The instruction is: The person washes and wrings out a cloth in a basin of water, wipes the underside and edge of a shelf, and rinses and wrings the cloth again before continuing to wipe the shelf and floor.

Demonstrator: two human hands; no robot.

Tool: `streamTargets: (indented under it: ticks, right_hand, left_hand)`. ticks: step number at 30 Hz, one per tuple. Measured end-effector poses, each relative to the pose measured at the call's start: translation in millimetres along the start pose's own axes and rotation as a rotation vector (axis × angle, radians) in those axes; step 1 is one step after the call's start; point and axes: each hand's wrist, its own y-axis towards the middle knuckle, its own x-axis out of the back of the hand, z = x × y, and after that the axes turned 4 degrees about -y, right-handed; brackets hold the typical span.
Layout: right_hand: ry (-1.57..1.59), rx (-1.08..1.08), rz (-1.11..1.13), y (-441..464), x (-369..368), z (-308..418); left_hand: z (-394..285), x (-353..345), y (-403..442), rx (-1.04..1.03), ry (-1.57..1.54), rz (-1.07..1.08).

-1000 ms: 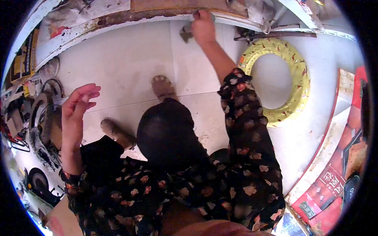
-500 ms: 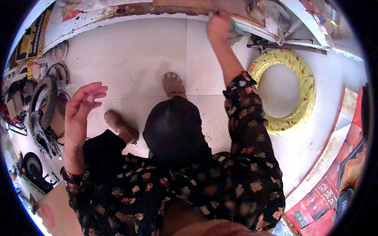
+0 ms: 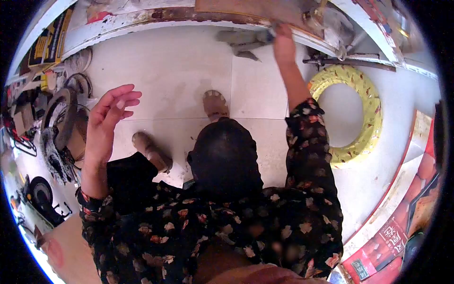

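Observation:
My right hand [image 3: 283, 40] is stretched out to the far edge of a worn white bench [image 3: 156, 21], closed on a grey-green cloth [image 3: 247, 40]. The cloth hangs out to the left of the hand, over the pale floor, its outline blurred by motion. Raised in the air at the left, my left hand [image 3: 112, 108] holds nothing; its fingers are loosely bent and apart.
A tire wrapped in yellow [image 3: 371, 111] lies on the floor at the right. Bike tires [image 3: 61, 118] and clutter line the left side. A red printed carton [image 3: 378, 246] is at the lower right. A metal bar [image 3: 352, 63] runs below the bench.
My right hand has shifted slightly right along the bench edge, and the cloth has swung from its right side to its left. My left hand stays raised; the whole view has shifted a little.

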Motion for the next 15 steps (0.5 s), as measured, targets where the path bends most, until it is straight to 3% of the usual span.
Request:
streamTargets:
  ticks: [3,6,9,12,15]
  right_hand:
    - [0.046,-0.185,-0.031,6,42,9]
    - [-0.183,-0.08,-0.166,13,-12,65]
    - [-0.11,-0.19,0.13,48,29,154]
    - [-0.074,-0.183,-0.238,48,-16,160]
    - [0.126,-0.131,-0.292,52,-87,205]
  left_hand:
    - [9,11,-12,0.036,-0.002,-0.027]
    - [11,15,-23,0.055,-0.045,-0.044]
    - [5,15,-30,0.017,-0.067,0.007]
    - [-1,9,-32,0.002,-0.094,0.019]
    - [-7,-1,-27,-0.007,-0.07,0.085]
